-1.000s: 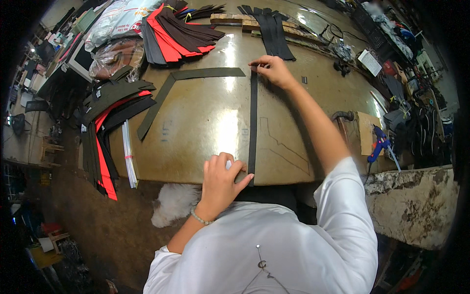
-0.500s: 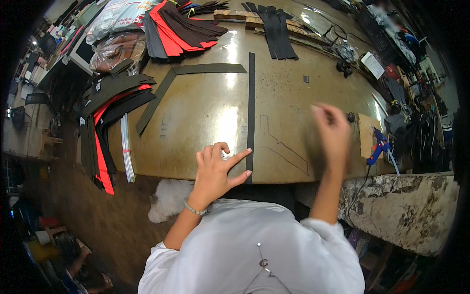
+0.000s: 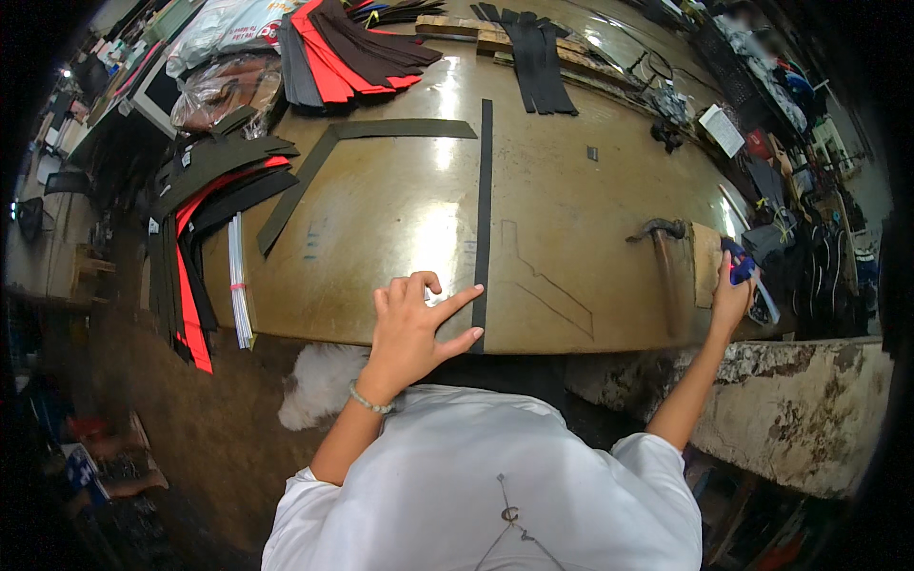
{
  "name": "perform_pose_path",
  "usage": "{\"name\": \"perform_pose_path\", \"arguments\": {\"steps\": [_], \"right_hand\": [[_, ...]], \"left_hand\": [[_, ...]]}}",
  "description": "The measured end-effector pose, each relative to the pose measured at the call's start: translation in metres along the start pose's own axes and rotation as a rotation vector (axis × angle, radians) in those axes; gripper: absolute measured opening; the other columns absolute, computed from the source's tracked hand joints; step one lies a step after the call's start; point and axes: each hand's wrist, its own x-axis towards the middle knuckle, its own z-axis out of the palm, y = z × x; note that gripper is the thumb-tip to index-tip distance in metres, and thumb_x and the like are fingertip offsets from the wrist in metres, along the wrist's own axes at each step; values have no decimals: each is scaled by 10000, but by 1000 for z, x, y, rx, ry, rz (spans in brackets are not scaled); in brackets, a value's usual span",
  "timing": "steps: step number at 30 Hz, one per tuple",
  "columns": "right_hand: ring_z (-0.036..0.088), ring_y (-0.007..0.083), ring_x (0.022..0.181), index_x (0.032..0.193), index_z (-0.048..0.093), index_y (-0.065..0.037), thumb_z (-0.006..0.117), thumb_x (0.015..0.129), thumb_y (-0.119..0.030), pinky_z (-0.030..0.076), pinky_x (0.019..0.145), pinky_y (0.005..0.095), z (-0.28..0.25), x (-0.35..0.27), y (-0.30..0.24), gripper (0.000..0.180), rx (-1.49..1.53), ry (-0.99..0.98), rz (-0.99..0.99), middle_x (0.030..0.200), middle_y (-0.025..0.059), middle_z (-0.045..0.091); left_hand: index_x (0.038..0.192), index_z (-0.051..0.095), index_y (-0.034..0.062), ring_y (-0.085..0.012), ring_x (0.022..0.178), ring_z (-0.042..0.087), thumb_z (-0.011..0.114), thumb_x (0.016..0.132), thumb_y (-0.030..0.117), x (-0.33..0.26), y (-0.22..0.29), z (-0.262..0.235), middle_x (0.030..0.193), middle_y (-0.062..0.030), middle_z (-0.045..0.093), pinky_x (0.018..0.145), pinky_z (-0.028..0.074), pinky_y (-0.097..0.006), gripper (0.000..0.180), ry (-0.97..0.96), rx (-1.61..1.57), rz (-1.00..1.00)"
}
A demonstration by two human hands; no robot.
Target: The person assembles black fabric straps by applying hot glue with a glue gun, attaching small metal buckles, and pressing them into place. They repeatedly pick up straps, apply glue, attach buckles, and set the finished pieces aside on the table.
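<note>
A long narrow black strip (image 3: 486, 190) lies straight across the table from far to near. My left hand (image 3: 409, 319) rests by its near end, thumb and index finger spread apart and pressing on the strip, the other fingers partly curled. At the right edge of the table my right hand (image 3: 731, 297) has its fingers wrapped round a blue glue gun (image 3: 733, 262), whose body they partly hide. Left of the black strip, a dark olive angled strip (image 3: 400, 130) lies flat, its far end close to the strip.
A hammer (image 3: 664, 230) and a cardboard piece (image 3: 705, 262) lie beside the glue gun. Bundles of black and red strips (image 3: 195, 276) hang over the left edge, near white rods (image 3: 238, 281). More strips (image 3: 352, 57) and wooden boards (image 3: 495, 43) sit at the back. An outline (image 3: 552, 290) is drawn on the table.
My right hand has swung to the right, over the hammer, and taken hold of the glue gun. My left hand stays on the black strip.
</note>
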Motion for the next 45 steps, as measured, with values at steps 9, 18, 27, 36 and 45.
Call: {"name": "perform_pose_path", "arguments": {"steps": [9,18,27,36,45], "right_hand": [[580,135,692,994,579,-6,808,776,-292,482,644,280,-20,-110,-194,426,606,-892,-583,785,73,640],[620,205,670,921,587,1,776,801,-276,481,628,319,2,-112,-208,357,594,-1029,-657,758,126,644],[661,255,707,925,588,10,752,821,-308,496,648,343,20,-92,-223,372,565,-1002,-715,791,162,663],[652,345,871,1140,566,-19,606,844,-93,510,773,401,12,-96,-196,307,473,-409,-1127,996,162,648],[607,429,984,1137,606,62,487,969,-517,458,847,449,61,27,25,614,179,-43,-7,1051,272,644]], "left_hand": [[1219,664,321,-238,983,418,731,769,436,-1,-3,3,1024,-37,474,850,303,-368,470,1,-30,-1],[1211,666,323,-229,971,427,723,772,439,0,-4,0,1031,-38,482,835,305,-370,457,9,-57,0],[1229,655,326,-231,966,427,714,780,450,-1,-4,1,1036,-43,475,845,305,-374,470,3,-32,9],[1371,545,262,-257,1005,434,687,816,465,-5,-3,-8,1074,-69,482,882,330,-397,607,-35,-63,27],[1262,558,-14,-351,924,538,609,920,261,106,-157,-51,940,-164,579,873,432,-425,442,497,211,-230]]}}
